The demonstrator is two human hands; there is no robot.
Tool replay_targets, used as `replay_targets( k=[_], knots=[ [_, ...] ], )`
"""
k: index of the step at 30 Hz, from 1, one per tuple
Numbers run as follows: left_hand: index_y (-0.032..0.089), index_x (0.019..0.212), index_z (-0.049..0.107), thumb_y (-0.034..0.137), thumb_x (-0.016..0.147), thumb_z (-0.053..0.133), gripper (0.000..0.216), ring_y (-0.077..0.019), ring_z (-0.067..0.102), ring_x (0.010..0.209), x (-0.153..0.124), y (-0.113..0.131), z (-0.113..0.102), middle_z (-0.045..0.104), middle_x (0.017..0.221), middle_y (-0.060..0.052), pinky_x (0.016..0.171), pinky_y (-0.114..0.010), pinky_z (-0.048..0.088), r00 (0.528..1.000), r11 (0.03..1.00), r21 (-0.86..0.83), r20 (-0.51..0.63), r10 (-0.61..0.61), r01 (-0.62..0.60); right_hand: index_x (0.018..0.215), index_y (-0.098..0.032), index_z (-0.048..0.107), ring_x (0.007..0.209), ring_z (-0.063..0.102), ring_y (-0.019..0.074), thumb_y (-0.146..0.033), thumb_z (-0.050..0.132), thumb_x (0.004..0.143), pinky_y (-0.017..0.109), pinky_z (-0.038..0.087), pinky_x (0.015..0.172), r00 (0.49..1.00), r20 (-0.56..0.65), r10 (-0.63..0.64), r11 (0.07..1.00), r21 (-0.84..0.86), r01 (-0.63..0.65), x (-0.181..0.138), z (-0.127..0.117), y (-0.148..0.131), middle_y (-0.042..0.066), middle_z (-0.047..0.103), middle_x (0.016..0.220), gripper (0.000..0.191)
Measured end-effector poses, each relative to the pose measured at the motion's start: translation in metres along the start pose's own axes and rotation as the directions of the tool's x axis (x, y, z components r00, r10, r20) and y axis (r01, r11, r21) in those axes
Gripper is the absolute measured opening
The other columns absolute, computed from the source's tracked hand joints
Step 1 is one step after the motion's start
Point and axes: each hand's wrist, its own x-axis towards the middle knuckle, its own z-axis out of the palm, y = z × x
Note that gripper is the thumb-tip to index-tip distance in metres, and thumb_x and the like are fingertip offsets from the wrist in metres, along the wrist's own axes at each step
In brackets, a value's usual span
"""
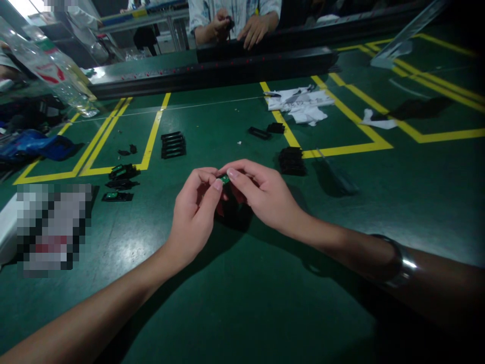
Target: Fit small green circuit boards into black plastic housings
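Head camera shows the left hand (194, 208) and right hand (268, 194) pinching a small, flat green piece (226, 179) between thumbs and fingers above the dark green tabletop (242, 313), probably steadying it, with stacked black plastic parts (291, 163) near.

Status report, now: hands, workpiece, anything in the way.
Left hand and right hand pinch small green part. Part partly hidden, held over green table. Nothing seen blocking; stack of black parts near right hand.

Fingers (209, 201), forearms (125, 293) bare; 1 silvery band (408, 265) on right forearm (346, 246), probably metal.
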Motion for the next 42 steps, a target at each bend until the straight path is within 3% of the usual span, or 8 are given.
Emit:
replay_targets(
  k=[6,10,13,20,26,36,42],
  knots=[
    [0.018,0.098,0.062,0.034,0.102,0.064,0.016,-0.0091,0.063,0.077,0.0001,-0.0010,0.0000,0.066,0.109,-0.005,0.062,-0.020,0.054,1.000,1.000,0.008,-0.028,0.011,-0.011,0.111,-0.017,0.073,0.079,0.065,0.0140,-0.035,0.057,0.106,0.026,0.048,0.066,1.000,0.017,0.018,1.000,0.004,-0.018,-0.0001,-0.0010,0.0007,0.004,0.073,0.096,0.025],
    [0.018,0.099,0.062,0.032,0.104,0.061,0.014,-0.0097,0.064,0.079,-0.0006,-0.0016,-0.0012,0.065,0.112,-0.005,0.068,-0.023,0.055,0.997,1.000,-0.028,-0.073,-0.011,0.009,0.115,-0.017,0.072,0.078,0.066,0.0133,-0.019,0.054,0.102,0.025,0.050,0.065,0.994,0.095,0.051,0.995,0.082,-0.059,0.0005,-0.0012,-0.0016,0.002,0.073,0.095,0.022],
    [0.019,0.098,0.061,0.031,0.104,0.059,0.014,-0.0099,0.063,0.079,-0.0007,-0.0013,-0.0016,0.064,0.114,-0.005,0.066,-0.023,0.054,0.995,0.999,-0.049,-0.094,-0.024,0.020,0.120,-0.018,0.070,0.081,0.068,0.0143,-0.010,0.057,0.094,0.026,0.054,0.071,0.989,0.133,0.071,0.987,0.131,-0.089,0.0000,0.0011,-0.0022,0.002,0.073,0.095,0.029],
    [0.019,0.097,0.061,0.029,0.104,0.058,0.013,-0.0096,0.060,0.077,-0.0009,-0.0008,-0.0007,0.063,0.111,-0.005,0.062,-0.020,0.052,0.996,0.997,0.064,-0.077,0.052,-0.047,0.121,-0.021,0.071,0.078,0.069,0.0145,-0.018,0.069,0.095,0.028,0.055,0.071,0.998,0.054,0.030,0.999,0.012,-0.030,-0.0036,0.0050,0.0039,0.001,0.074,0.095,0.026],
    [0.019,0.095,0.059,0.031,0.104,0.056,0.016,-0.0087,0.057,0.070,-0.0015,-0.0012,-0.0006,0.063,0.114,-0.005,0.058,-0.022,0.051,0.996,1.000,0.017,-0.090,-0.003,0.004,0.117,-0.021,0.075,0.076,0.069,0.0150,-0.023,0.071,0.096,0.028,0.053,0.069,1.000,0.026,0.001,0.996,-0.087,0.001,-0.0050,0.0030,0.0055,0.001,0.075,0.092,0.021],
    [0.019,0.090,0.059,0.026,0.103,0.055,0.016,-0.0179,0.061,0.100,-0.0016,-0.0009,-0.0025,0.064,0.113,-0.007,0.085,-0.031,0.050,0.993,0.999,0.039,-0.119,0.008,-0.003,0.114,-0.021,0.079,0.075,0.068,0.0143,-0.021,0.073,0.094,0.027,0.051,0.066,0.999,0.026,-0.023,0.991,-0.130,0.026,-0.0050,0.0030,0.0026,0.001,0.077,0.092,0.021],
    [0.020,0.095,0.062,0.030,0.104,0.054,0.016,-0.0203,0.061,0.105,-0.0003,-0.0080,-0.0028,0.064,0.119,-0.008,0.093,-0.036,0.050,0.987,0.999,-0.029,-0.158,-0.025,0.021,0.111,-0.018,0.078,0.076,0.068,0.0161,-0.025,0.073,0.095,0.029,0.053,0.067,0.999,-0.018,0.042,0.997,-0.057,-0.043,-0.0026,0.0029,0.0060,0.003,0.077,0.090,0.018]
  ],
)
